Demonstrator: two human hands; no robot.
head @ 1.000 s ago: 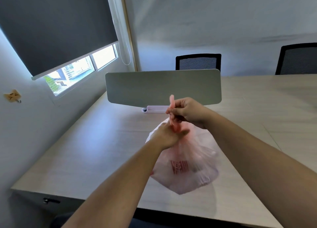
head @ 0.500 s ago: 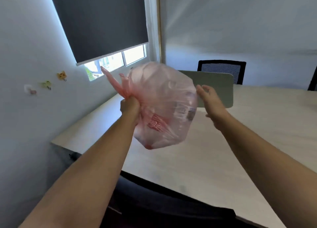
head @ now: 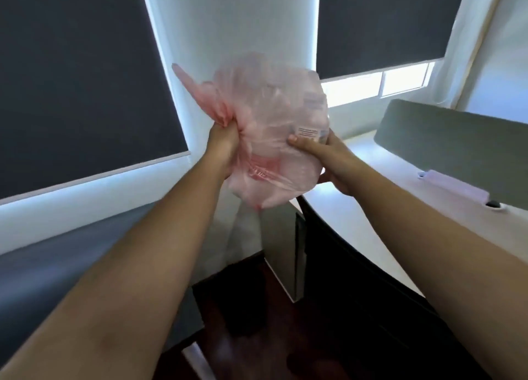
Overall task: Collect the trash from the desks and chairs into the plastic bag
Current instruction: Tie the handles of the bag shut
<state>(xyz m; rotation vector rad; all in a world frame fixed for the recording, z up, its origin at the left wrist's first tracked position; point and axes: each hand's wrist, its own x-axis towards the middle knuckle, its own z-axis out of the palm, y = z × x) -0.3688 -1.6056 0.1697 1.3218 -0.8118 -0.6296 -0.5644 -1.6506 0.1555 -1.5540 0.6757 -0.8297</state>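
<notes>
A full, translucent pink plastic bag (head: 274,128) hangs in the air in front of me, tilted on its side, with pale trash showing through it. My left hand (head: 221,148) grips the bunched neck of the bag, and the loose handles stick up to the left. My right hand (head: 320,153) holds the bag's right side, thumb pressed on its front and fingers curled behind it.
The pale desk (head: 385,208) runs along the right with a grey divider panel (head: 457,139) on it and a dark edge. Windows with dark roller blinds (head: 80,73) and a white wall pillar (head: 228,22) fill the view ahead. Dark floor (head: 257,322) lies below.
My view has swung left, from the desk to the windows and pillar. The bag went from hanging over the desk to being raised sideways. My right hand, apart a moment ago, now holds its side.
</notes>
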